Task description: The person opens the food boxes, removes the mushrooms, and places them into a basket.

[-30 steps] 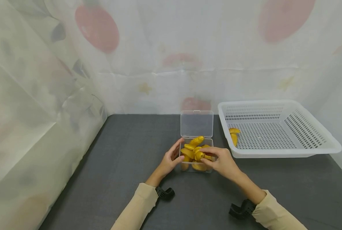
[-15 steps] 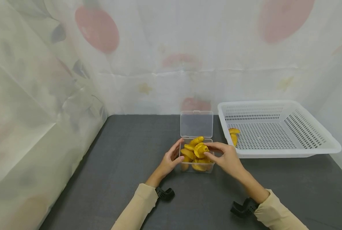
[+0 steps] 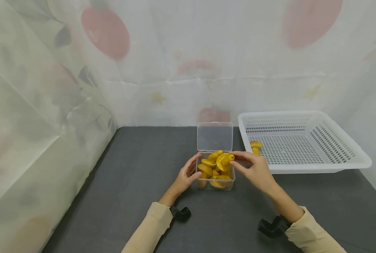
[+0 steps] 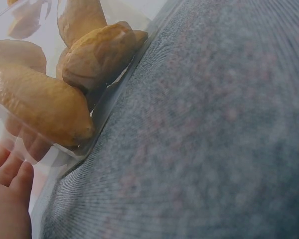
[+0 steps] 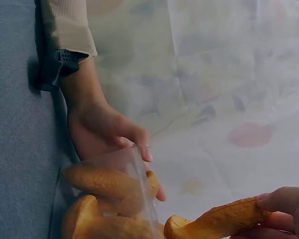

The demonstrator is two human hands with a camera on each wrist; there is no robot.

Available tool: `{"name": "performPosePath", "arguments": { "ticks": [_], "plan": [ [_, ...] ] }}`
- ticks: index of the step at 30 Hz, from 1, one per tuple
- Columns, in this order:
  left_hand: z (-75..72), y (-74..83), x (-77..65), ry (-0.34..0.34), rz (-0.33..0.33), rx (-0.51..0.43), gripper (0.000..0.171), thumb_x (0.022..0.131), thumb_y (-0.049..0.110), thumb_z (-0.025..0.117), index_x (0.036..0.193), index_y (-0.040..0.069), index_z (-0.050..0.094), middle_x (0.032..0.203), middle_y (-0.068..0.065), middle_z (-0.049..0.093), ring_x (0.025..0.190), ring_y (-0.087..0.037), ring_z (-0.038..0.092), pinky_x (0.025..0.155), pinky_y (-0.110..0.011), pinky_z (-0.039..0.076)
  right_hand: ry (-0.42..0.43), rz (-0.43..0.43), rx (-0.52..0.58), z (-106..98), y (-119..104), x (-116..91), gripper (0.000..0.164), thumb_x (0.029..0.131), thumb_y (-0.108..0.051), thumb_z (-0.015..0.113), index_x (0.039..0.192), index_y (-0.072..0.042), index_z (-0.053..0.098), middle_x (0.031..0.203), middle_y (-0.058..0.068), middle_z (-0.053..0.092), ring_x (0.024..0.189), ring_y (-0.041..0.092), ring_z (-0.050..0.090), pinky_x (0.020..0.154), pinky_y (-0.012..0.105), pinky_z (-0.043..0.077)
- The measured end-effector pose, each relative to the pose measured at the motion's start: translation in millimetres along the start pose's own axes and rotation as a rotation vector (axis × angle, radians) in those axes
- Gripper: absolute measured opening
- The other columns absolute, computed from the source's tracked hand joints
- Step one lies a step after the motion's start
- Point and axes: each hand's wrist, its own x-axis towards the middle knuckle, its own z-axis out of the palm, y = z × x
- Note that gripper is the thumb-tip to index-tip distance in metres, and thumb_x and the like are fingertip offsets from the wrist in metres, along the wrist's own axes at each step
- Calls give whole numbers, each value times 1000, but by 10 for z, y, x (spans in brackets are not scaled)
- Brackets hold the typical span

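Note:
A clear plastic box (image 3: pixel 207 180) with its hinged lid (image 3: pixel 214 137) raised stands on the table, piled with yellow mushrooms (image 3: pixel 203 169). My left hand (image 3: pixel 184 177) holds the box by its left side, thumb at the front corner and fingers toward the back. In the left wrist view, those fingers (image 4: pixel 12 194) lie against the see-through wall, with mushrooms (image 4: pixel 45 102) behind it. Thumb and fingers of my right hand (image 3: pixel 254 172) pinch a mushroom (image 3: pixel 223 162) by its stem at the box's right rim. The right wrist view shows this mushroom (image 5: pixel 224 219) lying level, cap toward the box.
A white perforated plastic basket (image 3: pixel 305 167) stands right of the box, beyond my right hand. Yellow mushrooms (image 3: pixel 255 144) lie at its left inside wall. A patterned curtain (image 3: pixel 162 52) hangs behind the dark table (image 3: pixel 143 154) and along its left side.
My right hand has lifted the mushroom from the middle of the pile and shifted right to the box's right rim. The left hand keeps its hold on the box.

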Motion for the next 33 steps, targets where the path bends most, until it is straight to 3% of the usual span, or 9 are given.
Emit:
{"name": "performPosePath", "arguments": {
  "ticks": [4,11,13,15,19,33],
  "plan": [
    [0,-14,2,-2,2,7,61,97,9,54,152,5,27,159,-20,25,149,-39,21,118,-56,23,3,23,12,-78,1,13,31,85,-2,70,116,-1,68,107,19,73,93,-19,59,78,6,52],
    [2,-10,6,-3,-7,-9,60,97,10,54,151,5,28,159,-20,24,150,-38,19,118,-59,20,49,16,67,-216,-5,25,33,83,8,67,116,4,67,111,25,70,97,-22,57,82,3,49],
    [0,-7,3,1,-9,-15,60,97,11,55,151,5,28,160,-20,24,150,-38,18,119,-58,20,70,25,67,-260,-6,29,33,84,7,67,116,4,67,111,13,72,96,-22,57,82,3,50],
    [1,-4,2,4,-6,-19,61,97,13,56,150,5,28,159,-20,24,150,-38,18,119,-58,20,91,34,61,-306,-4,36,31,84,6,67,116,4,67,110,-6,71,96,-22,58,81,3,50],
    [1,-10,3,10,2,-13,61,97,16,56,150,4,29,159,-21,25,149,-39,20,118,-58,21,126,29,67,-385,19,53,30,84,6,67,115,6,67,106,-35,59,95,-21,59,80,2,50],
    [7,-15,9,2,-7,-27,61,97,16,56,150,5,28,159,-20,24,149,-39,20,118,-61,20,218,50,100,-635,131,90,30,82,11,67,112,14,64,101,-36,62,92,-18,62,80,2,49]
  ]
}}
